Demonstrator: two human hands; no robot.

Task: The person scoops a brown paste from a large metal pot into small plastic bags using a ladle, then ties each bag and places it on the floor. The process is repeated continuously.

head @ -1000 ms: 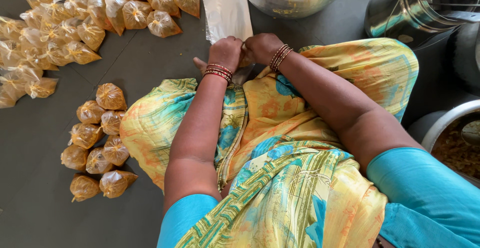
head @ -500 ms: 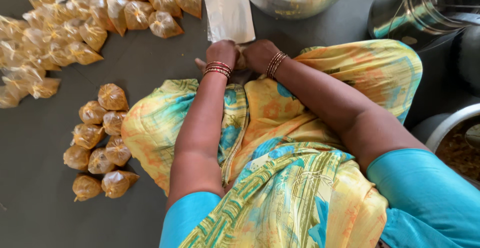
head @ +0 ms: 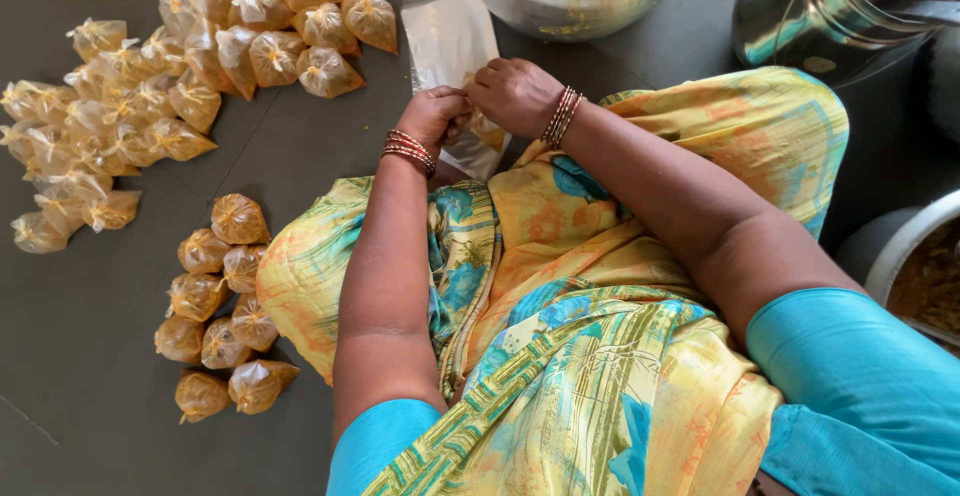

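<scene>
Now, unmoved since a moment ago: left hand point(head: 432, 116) and right hand point(head: 515, 94) together pinching a small filled pouch point(head: 487, 126), clear bag stack point(head: 447, 41) beneath, tied pouches point(head: 222, 306) left on the floor point(head: 80, 356).

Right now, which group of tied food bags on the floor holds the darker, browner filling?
The small cluster beside the person's left knee. Its bags look brown, while the big pile farther away, at upper left, looks paler yellow.

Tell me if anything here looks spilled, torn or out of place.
Nothing stands out. The tied bags lie in clusters on the floor, none visibly burst. Both hands, left hand and right hand, meet over a small bag above the flat plastic sheets.
</scene>
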